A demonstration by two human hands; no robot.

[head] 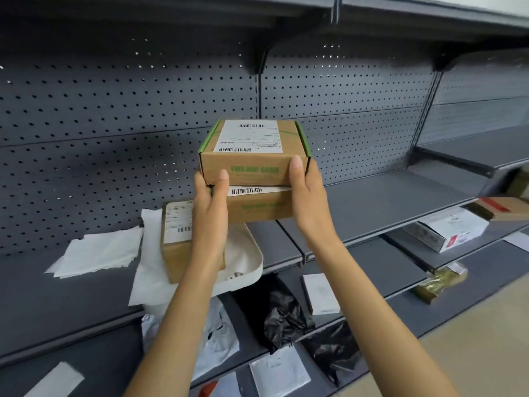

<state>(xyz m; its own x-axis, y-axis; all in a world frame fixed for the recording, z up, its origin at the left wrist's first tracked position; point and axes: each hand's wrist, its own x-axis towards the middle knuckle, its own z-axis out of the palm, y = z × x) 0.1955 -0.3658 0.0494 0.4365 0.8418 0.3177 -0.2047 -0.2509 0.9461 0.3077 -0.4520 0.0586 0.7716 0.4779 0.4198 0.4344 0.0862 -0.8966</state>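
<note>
Left hand (210, 204), right hand (305, 193) grip top box (253, 167) stacked on lower box (257, 207) from sides, thumbs on front; fingers hidden, probably curled behind. Shelf (386, 202) beneath.

upper box (253, 151) on lower box (259, 206)

Two hands (210, 207) (307, 196), two green-printed boxes (254, 138) (259, 207), two black bags (283, 316) (335, 356)
</note>
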